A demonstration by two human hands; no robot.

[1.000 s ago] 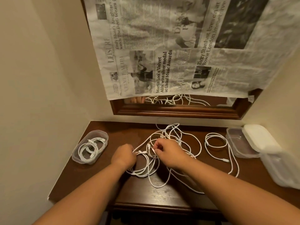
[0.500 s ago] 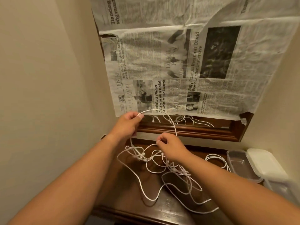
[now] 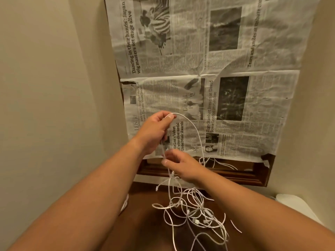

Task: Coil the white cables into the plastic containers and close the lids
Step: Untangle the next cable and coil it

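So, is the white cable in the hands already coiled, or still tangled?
Still tangled. The left hand lifts one strand of the white cable, the right hand grips lower, and the rest hangs into a knotted heap on the table.

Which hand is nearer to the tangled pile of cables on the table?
The right hand. It pinches a strand just above the cable pile on the table. The left hand is raised higher, holding a cable loop up in front of the newspaper.
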